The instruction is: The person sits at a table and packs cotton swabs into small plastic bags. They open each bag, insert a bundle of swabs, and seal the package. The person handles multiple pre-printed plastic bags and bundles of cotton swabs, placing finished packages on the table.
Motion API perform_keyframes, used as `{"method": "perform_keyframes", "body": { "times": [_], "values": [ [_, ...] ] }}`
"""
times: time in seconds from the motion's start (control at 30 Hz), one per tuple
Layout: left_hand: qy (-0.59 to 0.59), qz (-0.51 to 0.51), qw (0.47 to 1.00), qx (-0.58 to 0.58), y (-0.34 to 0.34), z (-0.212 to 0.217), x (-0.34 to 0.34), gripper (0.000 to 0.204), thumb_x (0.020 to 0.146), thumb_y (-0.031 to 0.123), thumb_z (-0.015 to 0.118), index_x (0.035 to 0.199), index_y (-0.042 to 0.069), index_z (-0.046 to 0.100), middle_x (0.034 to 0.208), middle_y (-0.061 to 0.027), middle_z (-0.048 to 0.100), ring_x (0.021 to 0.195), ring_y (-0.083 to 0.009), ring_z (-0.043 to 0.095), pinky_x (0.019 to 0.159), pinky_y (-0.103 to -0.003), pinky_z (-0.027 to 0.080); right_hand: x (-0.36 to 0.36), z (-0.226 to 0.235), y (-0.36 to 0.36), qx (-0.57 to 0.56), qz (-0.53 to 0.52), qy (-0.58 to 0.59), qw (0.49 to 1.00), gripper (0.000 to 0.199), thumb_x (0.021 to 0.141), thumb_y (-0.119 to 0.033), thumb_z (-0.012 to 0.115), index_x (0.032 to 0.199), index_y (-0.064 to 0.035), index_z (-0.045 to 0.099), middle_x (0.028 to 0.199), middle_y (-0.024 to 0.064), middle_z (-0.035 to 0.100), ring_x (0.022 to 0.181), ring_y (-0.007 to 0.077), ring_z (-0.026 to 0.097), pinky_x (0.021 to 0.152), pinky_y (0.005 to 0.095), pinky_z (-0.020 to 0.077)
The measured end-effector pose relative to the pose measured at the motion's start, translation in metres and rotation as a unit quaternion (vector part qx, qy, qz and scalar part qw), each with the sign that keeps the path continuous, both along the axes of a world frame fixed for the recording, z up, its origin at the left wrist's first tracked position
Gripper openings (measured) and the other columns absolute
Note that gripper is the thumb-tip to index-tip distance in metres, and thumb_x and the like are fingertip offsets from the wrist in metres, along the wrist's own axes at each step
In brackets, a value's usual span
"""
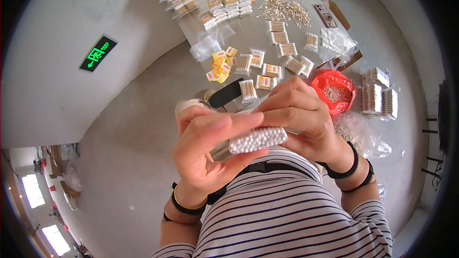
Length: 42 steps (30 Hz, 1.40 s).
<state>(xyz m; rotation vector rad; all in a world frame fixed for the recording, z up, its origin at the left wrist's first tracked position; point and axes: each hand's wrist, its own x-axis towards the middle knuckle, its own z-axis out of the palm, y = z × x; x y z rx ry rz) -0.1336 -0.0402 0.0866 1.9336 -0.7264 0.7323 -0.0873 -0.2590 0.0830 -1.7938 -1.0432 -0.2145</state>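
Between both hands, close in front of my body, is a bundle of cotton swabs [258, 140], its white tips facing up toward the view. My left hand [205, 143] grips its left end, index finger along the far side and thumb beneath. My right hand [299, 117] closes on the right end, fingers over the top and thumb at the side. Whether a bag wraps the bundle I cannot tell. Just beyond my hands, a clear pack of swabs [248, 90] lies at the table's near edge, by several packs with yellow cards [266, 82].
The metal table [258, 33] carries loose swabs [285, 9], stacked finished packs [230, 5], yellow cards [221, 67], clear bags [213, 43] and a phone [326, 16]. To the right are a red bag of swabs [334, 91] and stacked swab bundles [377, 94].
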Motion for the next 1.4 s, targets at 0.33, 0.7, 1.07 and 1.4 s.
{"method": "perform_keyframes", "body": {
  "times": [0.33,0.7,1.07,1.4],
  "values": [
    [0.029,-0.027,0.999,0.025,0.007,0.003,-0.004,0.081,0.077,0.016,0.091,0.145,0.006,0.047,0.106,0.0009,0.080,0.083,-0.0100,0.064,0.087,-0.033,0.037,0.002,-0.008,0.004,-0.003,-0.011,-0.017,1.000,0.025,0.089,-0.017,0.070,0.111,-0.0084,0.078,0.109,0.0042,0.074,0.099,0.0253,0.064,0.087,0.0385,0.0503],
    [0.019,-0.007,0.999,-0.025,0.001,0.001,-0.004,0.080,0.077,0.016,0.091,0.145,0.004,0.049,0.105,0.0038,0.081,0.081,-0.0098,0.059,0.088,-0.032,0.036,0.002,-0.006,0.011,0.004,-0.018,-0.007,1.000,0.027,0.081,-0.010,0.077,0.107,-0.0072,0.077,0.106,0.0020,0.076,0.098,0.0233,0.067,0.084,0.0361,0.0534],
    [0.030,0.004,0.997,0.077,-0.002,0.010,-0.004,0.081,0.079,0.022,0.090,0.146,-0.001,0.049,0.108,0.0050,0.080,0.088,-0.0044,0.066,0.095,-0.031,0.031,-0.002,-0.008,0.011,-0.012,-0.027,-0.037,0.999,0.033,0.079,-0.005,0.079,0.111,-0.0070,0.074,0.108,0.0024,0.074,0.096,0.0250,0.065,0.082,0.0383,0.0487],
    [0.066,-0.044,0.995,-0.055,-0.010,0.009,-0.005,0.079,0.077,0.021,0.091,0.142,-0.001,0.051,0.107,-0.0015,0.080,0.098,-0.0067,0.070,0.096,-0.033,0.033,-0.004,-0.009,0.000,-0.005,0.051,0.077,0.996,0.037,0.085,-0.003,0.072,0.122,-0.0039,0.070,0.120,0.0125,0.072,0.105,0.0333,0.068,0.092,0.0434,0.0517]
  ]
}}
